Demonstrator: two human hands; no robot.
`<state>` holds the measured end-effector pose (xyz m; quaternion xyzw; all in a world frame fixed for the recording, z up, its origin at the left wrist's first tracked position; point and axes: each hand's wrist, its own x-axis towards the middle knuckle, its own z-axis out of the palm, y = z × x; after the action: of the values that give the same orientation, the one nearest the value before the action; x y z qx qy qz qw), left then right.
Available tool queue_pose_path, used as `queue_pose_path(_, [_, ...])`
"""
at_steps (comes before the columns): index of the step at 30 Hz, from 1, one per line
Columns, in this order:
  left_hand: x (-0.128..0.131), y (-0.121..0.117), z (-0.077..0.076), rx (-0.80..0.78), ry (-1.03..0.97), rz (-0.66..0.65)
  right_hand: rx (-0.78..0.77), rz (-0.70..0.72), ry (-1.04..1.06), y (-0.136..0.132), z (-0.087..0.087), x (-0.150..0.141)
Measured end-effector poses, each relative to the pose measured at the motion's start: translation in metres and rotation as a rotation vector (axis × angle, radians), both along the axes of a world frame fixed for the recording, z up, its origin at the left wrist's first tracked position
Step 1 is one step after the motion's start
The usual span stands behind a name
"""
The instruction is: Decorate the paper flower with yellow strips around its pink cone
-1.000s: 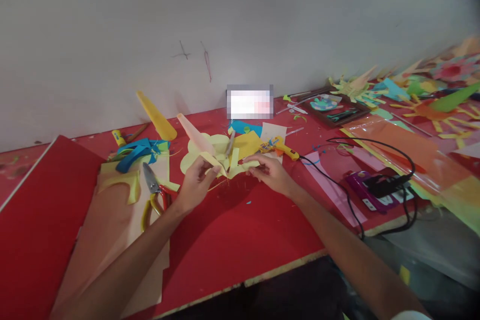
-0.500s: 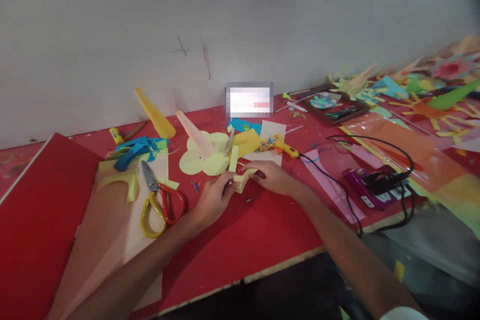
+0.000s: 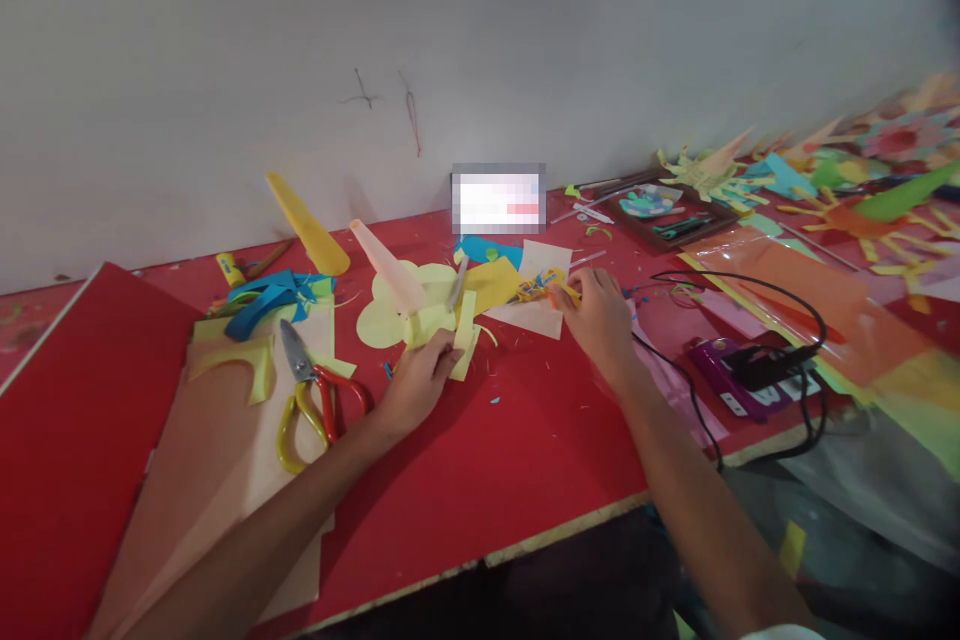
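Note:
My left hand (image 3: 420, 385) is closed, pinching a pale yellow paper piece (image 3: 429, 322) in front of the flower-shaped paper (image 3: 379, 320). A peach paper cone (image 3: 386, 265) stands on that flower. Beside my left fingertips is a narrow yellow paper strip (image 3: 466, 320). My right hand (image 3: 600, 320) has its fingers wrapped round the handle of a yellow glue gun (image 3: 541, 285), which lies over paper scraps. Most of the handle is hidden by the hand. Scissors (image 3: 304, 370) with red and yellow handles lie left of my left hand.
A red board (image 3: 97, 420) and peach paper sheet (image 3: 225, 480) cover the left side. A yellow cone (image 3: 309, 225) stands near the wall. To the right, a black cable (image 3: 690, 390) runs by a purple box (image 3: 724, 375). Paper crafts (image 3: 855, 210) crowd the far right.
My right hand has let go of the yellow paper and moved right and up onto the glue gun. My left hand has shifted slightly left, still holding the paper.

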<state>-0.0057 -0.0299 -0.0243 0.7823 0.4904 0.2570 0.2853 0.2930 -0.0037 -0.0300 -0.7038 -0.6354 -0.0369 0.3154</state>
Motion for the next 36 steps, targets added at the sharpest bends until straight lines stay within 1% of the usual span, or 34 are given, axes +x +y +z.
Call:
queue_pose_path(1, [-0.001,0.001,0.000,0.001,-0.004,-0.001,-0.047,-0.045,-0.074,0.000,-0.001,0.004])
queue_pose_path(3, [-0.001,0.002,0.001,0.003,-0.021,-0.013,-0.147,-0.091,-0.185,0.000,-0.004,0.008])
queue_pose_path(5, [0.000,0.003,0.002,0.031,-0.054,-0.039,-0.225,-0.097,-0.239,0.000,-0.006,0.008])
queue_pose_path(7, [0.000,0.002,0.002,0.061,-0.090,-0.065,-0.255,-0.082,-0.251,0.001,-0.009,0.006])
queue_pose_path(10, [-0.001,0.001,0.001,0.031,-0.147,-0.110,-0.218,-0.078,-0.202,0.006,-0.012,0.004])
queue_pose_path(14, [-0.003,-0.002,0.001,0.027,-0.220,-0.182,-0.142,-0.114,-0.058,0.009,-0.014,0.007])
queue_pose_path(17, [-0.004,-0.004,0.003,0.030,-0.218,-0.168,-0.119,-0.120,0.057,0.010,-0.014,0.009])
queue_pose_path(19, [-0.003,-0.004,0.005,0.026,-0.210,-0.158,-0.102,-0.078,0.101,0.011,-0.016,0.009])
queue_pose_path(22, [-0.003,-0.004,0.005,0.021,-0.207,-0.143,-0.095,0.003,0.092,0.011,-0.018,0.008])
queue_pose_path(26, [-0.003,-0.004,0.003,0.023,-0.212,-0.117,-0.063,0.087,0.037,0.009,-0.017,0.002])
queue_pose_path(29, [-0.003,-0.005,0.002,0.034,-0.207,-0.122,-0.034,0.160,-0.040,0.007,-0.013,-0.004])
queue_pose_path(33, [-0.002,-0.005,0.003,0.041,-0.186,-0.111,-0.037,0.221,-0.129,0.004,-0.010,-0.009])
queue_pose_path(36, [-0.001,-0.005,0.003,0.048,-0.177,-0.103,-0.053,0.256,-0.146,0.003,-0.009,-0.008])
